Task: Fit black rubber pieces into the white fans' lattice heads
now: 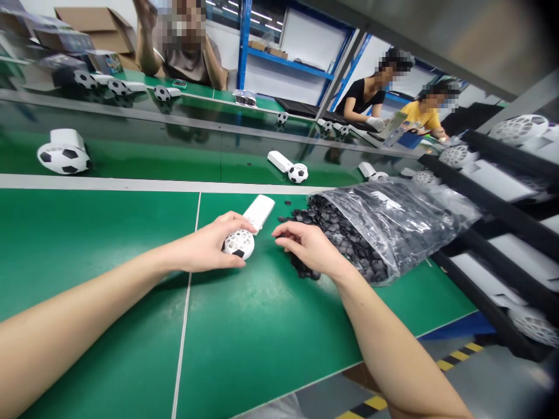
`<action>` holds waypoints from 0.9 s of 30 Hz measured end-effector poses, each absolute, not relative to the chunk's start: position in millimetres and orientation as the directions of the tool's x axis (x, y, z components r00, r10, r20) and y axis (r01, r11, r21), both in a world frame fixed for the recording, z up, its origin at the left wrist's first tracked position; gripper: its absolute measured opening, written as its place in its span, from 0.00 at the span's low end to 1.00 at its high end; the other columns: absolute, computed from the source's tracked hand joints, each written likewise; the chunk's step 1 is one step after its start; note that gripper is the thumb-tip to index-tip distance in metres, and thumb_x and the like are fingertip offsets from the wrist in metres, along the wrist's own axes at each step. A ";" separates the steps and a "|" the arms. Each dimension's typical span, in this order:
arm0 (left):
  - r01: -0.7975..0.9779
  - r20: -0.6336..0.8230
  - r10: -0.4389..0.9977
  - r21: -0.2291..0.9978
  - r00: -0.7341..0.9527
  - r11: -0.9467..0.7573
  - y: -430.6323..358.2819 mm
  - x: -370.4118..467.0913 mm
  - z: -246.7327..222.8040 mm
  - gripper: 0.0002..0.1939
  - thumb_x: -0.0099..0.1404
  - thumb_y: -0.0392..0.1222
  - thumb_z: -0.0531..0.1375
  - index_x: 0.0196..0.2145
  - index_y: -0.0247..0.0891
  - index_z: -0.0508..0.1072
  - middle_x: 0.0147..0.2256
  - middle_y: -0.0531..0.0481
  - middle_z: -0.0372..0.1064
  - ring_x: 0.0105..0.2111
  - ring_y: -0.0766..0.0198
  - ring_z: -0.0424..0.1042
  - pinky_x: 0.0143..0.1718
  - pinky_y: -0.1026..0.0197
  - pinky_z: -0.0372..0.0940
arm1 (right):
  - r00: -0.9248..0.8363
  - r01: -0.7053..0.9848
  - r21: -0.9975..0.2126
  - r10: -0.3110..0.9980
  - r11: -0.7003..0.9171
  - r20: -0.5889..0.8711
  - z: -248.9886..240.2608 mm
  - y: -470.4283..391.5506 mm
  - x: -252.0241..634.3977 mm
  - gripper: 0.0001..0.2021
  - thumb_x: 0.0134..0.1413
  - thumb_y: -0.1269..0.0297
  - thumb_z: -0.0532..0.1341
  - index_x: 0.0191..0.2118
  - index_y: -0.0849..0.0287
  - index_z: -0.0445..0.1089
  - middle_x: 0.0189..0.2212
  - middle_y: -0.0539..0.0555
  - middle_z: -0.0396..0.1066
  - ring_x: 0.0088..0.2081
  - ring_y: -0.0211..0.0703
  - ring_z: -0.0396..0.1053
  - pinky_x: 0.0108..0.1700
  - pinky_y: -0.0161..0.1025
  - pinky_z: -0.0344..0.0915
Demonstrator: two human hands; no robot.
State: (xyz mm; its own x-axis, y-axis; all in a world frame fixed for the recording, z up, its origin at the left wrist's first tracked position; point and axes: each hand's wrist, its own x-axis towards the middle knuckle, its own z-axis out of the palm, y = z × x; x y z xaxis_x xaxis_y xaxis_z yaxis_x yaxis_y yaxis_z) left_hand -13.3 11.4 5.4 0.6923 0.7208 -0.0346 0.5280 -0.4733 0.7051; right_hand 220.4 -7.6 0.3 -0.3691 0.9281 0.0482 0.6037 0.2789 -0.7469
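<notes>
My left hand [213, 241] is wrapped round a white football-shaped fan head [239, 243], just above the green tabletop. Its lattice is mostly open, with a black patch low on the ball. From the ball a white rectangular handle [261, 210] points up and to the right. My right hand [308, 244] is beside it with thumb and fingers drawn together; whatever is between the fingertips is hidden. Behind and under that hand, loose black patches [308, 216] spill out of a clear plastic bag [406, 221] lying on its side.
Finished-looking football pieces, one white-and-black ball [63, 158] and another ball [298, 173], lie on the green conveyor belt [174, 166] beyond the table. Black racks [493, 227] holding white lattice pieces stand close at right. Several people sit across the line.
</notes>
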 end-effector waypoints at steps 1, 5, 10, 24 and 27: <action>0.506 -0.065 0.681 0.722 0.729 -0.472 12.6 -15.6 8.8 0.26 0.53 0.41 0.59 0.51 0.47 0.59 0.53 0.51 0.50 0.51 0.57 0.57 0.51 0.56 0.56 | -0.370 0.587 -0.758 0.927 0.285 0.062 -0.7 -7.6 219.5 0.06 0.52 0.66 0.58 0.37 0.57 0.69 0.27 0.48 0.68 0.26 0.33 0.65 0.30 0.32 0.62; 0.492 -0.113 0.632 0.735 0.767 -0.466 14.0 -19.9 15.7 0.28 0.55 0.37 0.55 0.53 0.49 0.56 0.55 0.52 0.51 0.48 0.57 0.61 0.46 0.60 0.59 | -0.448 0.549 -0.754 0.888 0.362 0.100 -0.4 -9.1 217.3 0.11 0.47 0.66 0.62 0.39 0.57 0.71 0.30 0.49 0.71 0.29 0.35 0.67 0.33 0.33 0.63; 0.497 -0.100 0.648 0.732 0.755 -0.467 13.3 -19.3 14.0 0.28 0.54 0.37 0.55 0.53 0.47 0.56 0.54 0.50 0.52 0.46 0.57 0.63 0.44 0.61 0.59 | -0.580 0.492 -0.696 0.793 0.523 0.186 3.6 -11.6 212.5 0.08 0.49 0.67 0.62 0.37 0.57 0.73 0.33 0.50 0.72 0.34 0.37 0.68 0.40 0.35 0.64; 0.518 0.069 0.786 0.716 0.615 -0.468 6.1 -5.1 2.5 0.19 0.51 0.45 0.60 0.42 0.44 0.65 0.44 0.51 0.61 0.44 0.58 0.63 0.44 0.58 0.59 | -0.420 0.356 -0.857 0.883 0.373 0.210 -11.5 -18.4 191.3 0.05 0.53 0.68 0.57 0.35 0.58 0.70 0.32 0.50 0.70 0.29 0.34 0.67 0.33 0.33 0.66; 0.510 0.101 0.788 0.711 0.607 -0.484 4.9 -3.3 0.5 0.18 0.51 0.44 0.60 0.41 0.43 0.65 0.43 0.51 0.62 0.43 0.59 0.64 0.44 0.58 0.60 | -0.415 0.375 -0.811 0.863 0.449 0.286 -12.4 -17.4 186.8 0.04 0.51 0.71 0.59 0.32 0.58 0.71 0.31 0.50 0.69 0.33 0.36 0.67 0.39 0.35 0.64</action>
State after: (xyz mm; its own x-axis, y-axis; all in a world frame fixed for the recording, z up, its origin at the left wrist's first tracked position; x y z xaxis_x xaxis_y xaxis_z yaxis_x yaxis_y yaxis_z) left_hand -3.3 4.9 0.5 0.6070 0.7882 0.1011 0.5103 -0.4841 0.7108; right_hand 186.8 -17.4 -12.4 -0.4152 0.8635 0.2863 0.3752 0.4493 -0.8108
